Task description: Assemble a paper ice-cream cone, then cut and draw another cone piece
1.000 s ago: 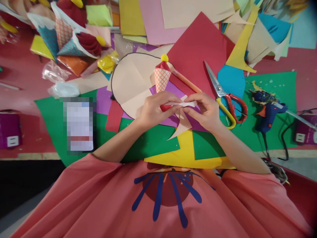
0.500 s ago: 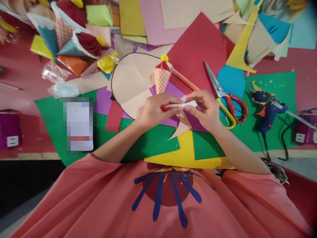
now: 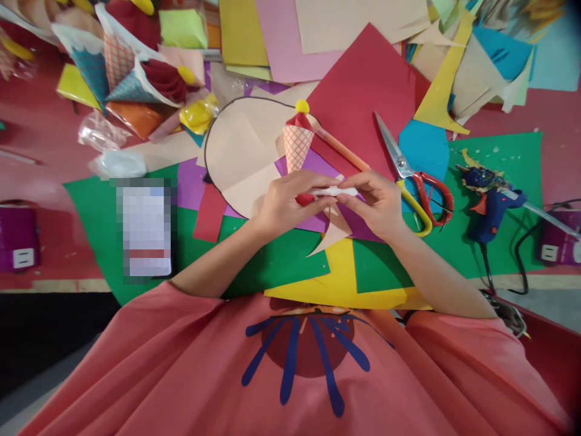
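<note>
White and slim, one strip [image 3: 336, 191] sits a little right of the frame's centre, pinched between two hands; its material I can't make out, as fingers cover part of it. The left hand [image 3: 285, 200] has it between thumb and fingers on one side, and the right hand [image 3: 379, 203] grasps it the same way on the other. Under the left hand a small red piece [image 3: 304, 198] peeks out, most of it hidden. Just above that hand lies one latticed cone [image 3: 297, 148] with a red top and one yellow ball [image 3: 302, 107], its lower tip hard to see behind the fingers. One round beige sheet [image 3: 245, 145] with a dark edge lies left of centre, partly covered by the left hand. Right of centre I count one pair of scissors [image 3: 402, 166], with one red handle and one yellow, and farther right one blue glue gun [image 3: 488, 221], its nozzle end too cluttered to read. Two purple boxes show, one [image 3: 18, 236] cut off at the left edge, the other [image 3: 560, 239] at the right. At left, one phone [image 3: 146, 230] has its screen blurred into blocks. Three rimmed cones [image 3: 120, 63] are countable at upper left, two blue and one orange-patterned; others there run out of the frame.
</note>
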`<state>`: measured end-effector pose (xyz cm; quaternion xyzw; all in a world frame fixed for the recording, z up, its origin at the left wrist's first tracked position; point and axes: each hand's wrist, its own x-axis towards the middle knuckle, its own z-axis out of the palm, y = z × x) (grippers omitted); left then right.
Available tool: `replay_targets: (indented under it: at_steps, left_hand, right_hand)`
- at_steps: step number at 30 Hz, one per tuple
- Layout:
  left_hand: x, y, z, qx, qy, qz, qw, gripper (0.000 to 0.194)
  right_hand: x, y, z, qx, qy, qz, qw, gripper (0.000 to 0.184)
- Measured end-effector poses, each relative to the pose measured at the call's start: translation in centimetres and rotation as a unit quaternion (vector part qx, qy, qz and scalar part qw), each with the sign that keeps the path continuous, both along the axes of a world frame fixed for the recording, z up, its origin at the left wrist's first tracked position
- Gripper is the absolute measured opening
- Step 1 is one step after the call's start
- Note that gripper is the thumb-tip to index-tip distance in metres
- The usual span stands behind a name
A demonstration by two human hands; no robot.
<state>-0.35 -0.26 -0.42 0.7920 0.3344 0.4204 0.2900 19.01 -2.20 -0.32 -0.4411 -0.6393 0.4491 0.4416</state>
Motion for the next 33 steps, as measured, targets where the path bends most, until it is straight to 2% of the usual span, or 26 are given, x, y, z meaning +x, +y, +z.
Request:
replay_targets:
  at_steps: [6,11,15,19,26,29,33]
  left_hand:
    - [0.13,-0.1,0.16,0.022,-0.017,0.032,0.999,0.017]
    - [0.02,-0.3,0.36,-0.013,0.008,0.06,0.998,0.021]
    - [0.01,-0.42,0.31,-0.052,0.026,0.066,0.996,0.026]
    - [-0.01,-0.18,0.05,-0.022,0.03,0.044,0.998,0.038]
    - [0.18,0.06,-0.18,0.05,-0.008,0.025,0.998,0.019]
    - [0.27,-0.04,-0.12,0.052,-0.008,0.032,0.998,0.015]
    - [0.2,-0.04,-0.08,0.05,0.011,0.046,0.998,0.014]
  right_hand:
    - [-0.07,-0.07,0.26,-0.023,0.048,0.009,0.999,0.017]
    - [0.01,-0.1,0.35,-0.008,0.015,0.031,0.999,0.046]
    - [0.01,-0.02,0.17,0.023,-0.01,0.009,1.0,0.025]
    - [0.01,0.1,0.19,0.037,-0.041,-0.018,0.998,0.011]
    - [0.01,0.08,0.16,0.035,-0.011,-0.018,0.999,0.008]
    - [0.03,0.06,0.19,0.026,0.0,-0.022,0.999,0.008]
    - [0.06,0.11,0.31,-0.003,0.01,0.001,1.0,0.028]
